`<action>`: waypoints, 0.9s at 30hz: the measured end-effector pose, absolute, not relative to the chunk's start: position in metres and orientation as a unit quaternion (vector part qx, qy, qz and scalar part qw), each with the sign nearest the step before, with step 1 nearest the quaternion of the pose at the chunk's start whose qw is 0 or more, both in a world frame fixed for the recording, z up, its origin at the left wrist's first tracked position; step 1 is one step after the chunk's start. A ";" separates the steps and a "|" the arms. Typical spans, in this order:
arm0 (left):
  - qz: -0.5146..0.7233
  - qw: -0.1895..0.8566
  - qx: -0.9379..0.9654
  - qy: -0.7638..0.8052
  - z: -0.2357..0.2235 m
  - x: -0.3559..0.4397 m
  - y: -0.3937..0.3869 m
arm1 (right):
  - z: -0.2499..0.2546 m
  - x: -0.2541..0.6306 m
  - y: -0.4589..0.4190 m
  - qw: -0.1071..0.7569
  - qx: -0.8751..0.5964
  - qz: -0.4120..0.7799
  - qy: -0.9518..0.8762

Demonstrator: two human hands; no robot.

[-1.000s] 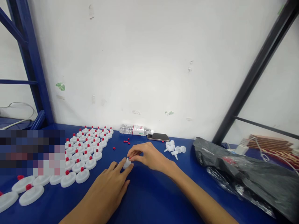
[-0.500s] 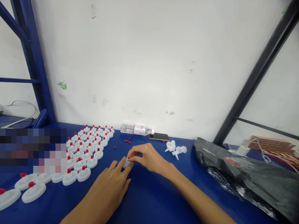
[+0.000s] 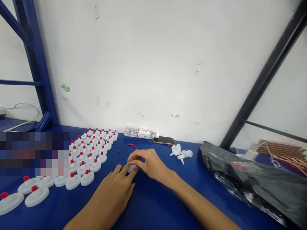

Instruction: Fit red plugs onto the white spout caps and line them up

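Observation:
Low over the blue table, my left hand (image 3: 117, 183) is closed on a white plastic nozzle cap (image 3: 131, 168), partly hidden between its fingers. My right hand (image 3: 146, 163) pinches at the top of this piece with thumb and forefinger; a small red cap is in that pinch, though the fingertips cover it now. To the left stand rows of white nozzle caps with red tips (image 3: 87, 177). Beyond my hands lie several loose red caps (image 3: 131, 144). Several white nozzle caps without red tips (image 3: 176, 149) rest to the right.
Against the wall lies a clear water bottle (image 3: 140, 132), with a phone (image 3: 164, 140) beside it. A dark grey plastic bag (image 3: 251, 179) covers the right side of the table (image 3: 153, 204). Metal posts slant up at both sides, a blue one (image 3: 40, 64) at the left.
My right hand's fingertips have shifted slightly left over the nozzle cap, and the bit of red between them is now hidden. My left hand stays nearly in place.

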State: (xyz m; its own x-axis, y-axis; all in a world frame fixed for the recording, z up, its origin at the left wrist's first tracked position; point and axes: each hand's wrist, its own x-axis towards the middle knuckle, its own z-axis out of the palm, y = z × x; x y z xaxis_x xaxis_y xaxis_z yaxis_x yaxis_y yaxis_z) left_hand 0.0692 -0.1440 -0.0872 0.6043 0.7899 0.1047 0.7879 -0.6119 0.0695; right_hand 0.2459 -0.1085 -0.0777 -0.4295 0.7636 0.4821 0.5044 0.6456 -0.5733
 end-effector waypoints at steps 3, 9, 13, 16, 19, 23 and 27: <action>0.063 0.013 0.895 0.441 -0.089 0.069 -0.144 | -0.080 0.244 -0.108 0.373 -0.386 0.190 -0.822; 0.082 0.045 0.902 0.421 -0.083 0.058 -0.148 | -0.086 0.246 -0.101 0.411 -0.387 0.323 -0.759; 0.072 0.039 0.874 0.480 -0.063 0.045 -0.144 | -0.088 0.243 -0.102 0.419 -0.386 0.433 -0.698; 0.101 0.035 0.864 0.492 -0.054 0.037 -0.137 | -0.090 0.238 -0.106 0.401 -0.364 0.529 -0.653; 0.099 0.071 0.870 0.479 -0.056 0.034 -0.130 | -0.094 0.234 -0.110 0.370 -0.333 0.567 -0.656; 0.075 0.107 0.854 0.504 -0.062 0.034 -0.127 | -0.095 0.238 -0.109 0.336 -0.324 0.578 -0.669; 0.086 0.112 0.848 0.511 -0.058 0.032 -0.132 | -0.090 0.251 -0.103 0.293 -0.321 0.599 -0.672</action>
State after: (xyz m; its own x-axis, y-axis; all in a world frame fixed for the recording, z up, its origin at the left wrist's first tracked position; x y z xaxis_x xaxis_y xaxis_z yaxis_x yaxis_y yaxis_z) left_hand 0.0315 -0.1324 -0.0578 0.4636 0.8855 0.0315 0.8470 -0.4533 0.2776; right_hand 0.2514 -0.1034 -0.0903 -0.6229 0.7822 0.0098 0.0799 0.0761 -0.9939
